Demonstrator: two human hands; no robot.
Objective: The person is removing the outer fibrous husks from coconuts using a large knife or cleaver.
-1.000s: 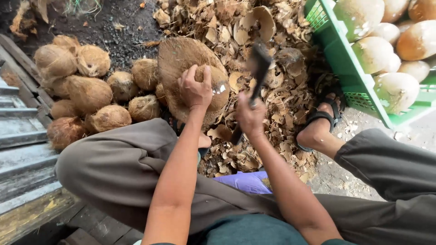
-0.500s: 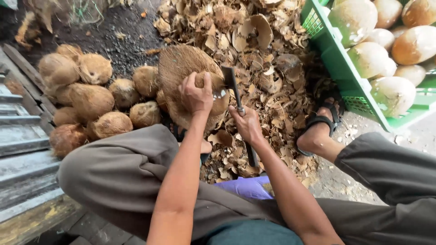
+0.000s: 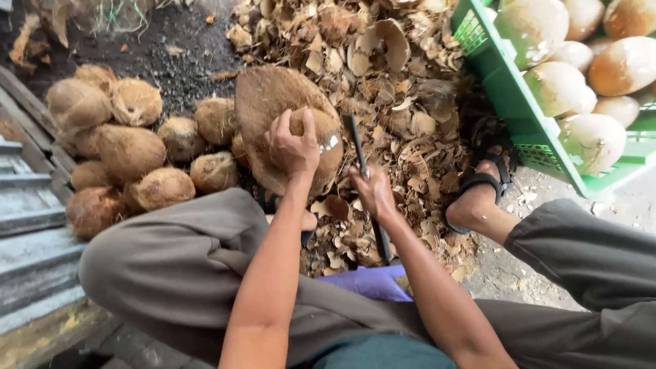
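Observation:
My left hand [image 3: 292, 145] grips the top of a brown husked coconut [image 3: 321, 140], which rests on a large round wooden block [image 3: 263, 102] between my knees. My right hand [image 3: 372, 191] is closed around the handle of a dark cleaver-like knife [image 3: 355, 147]. Its blade points away from me and lies right beside the coconut's right side. A small patch of white flesh shows on the coconut near the blade.
A pile of brown hairy coconuts [image 3: 130, 147] lies to the left. Shell chips and husk scraps [image 3: 403, 89] cover the ground ahead. A green plastic crate [image 3: 519, 109] of peeled pale coconuts [image 3: 594, 140] stands at the right, by my sandalled foot [image 3: 478, 188].
The knife was raised above the coconut a second ago. It has come down and now sits low beside the coconut. My left hand has kept its hold on the coconut.

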